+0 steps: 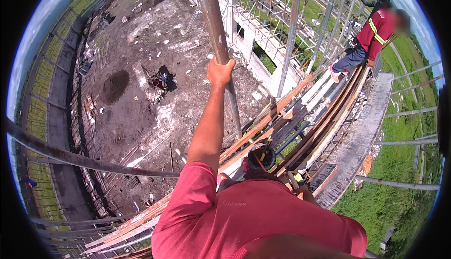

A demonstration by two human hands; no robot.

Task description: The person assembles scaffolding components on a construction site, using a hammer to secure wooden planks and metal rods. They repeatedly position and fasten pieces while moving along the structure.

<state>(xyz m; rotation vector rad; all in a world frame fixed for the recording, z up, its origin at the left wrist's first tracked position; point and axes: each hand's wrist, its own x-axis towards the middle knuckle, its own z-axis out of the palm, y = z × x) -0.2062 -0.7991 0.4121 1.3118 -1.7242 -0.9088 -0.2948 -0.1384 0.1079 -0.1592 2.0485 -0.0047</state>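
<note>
My left arm reaches up and forward, and my left hand [220, 72] is wrapped round an upright, rusty metal scaffold pole [216, 29]. My right hand [304, 193] is low beside my body, mostly hidden; its fingers do not show clearly. Close by it are short pieces of wood [294, 180], and I cannot make out whether the hand holds one. A dark bucket [261, 157] with tools or small things in it stands just in front of my body, on the boards.
Long wooden planks [324, 118] form a walkway along a concrete wall top [364, 132]. A co-worker in a red top [376, 33] stands farther along it, bending. Scaffold poles [289, 38] rise ahead; a horizontal pole [94, 161] crosses at left. Far below lies dirt ground [141, 94].
</note>
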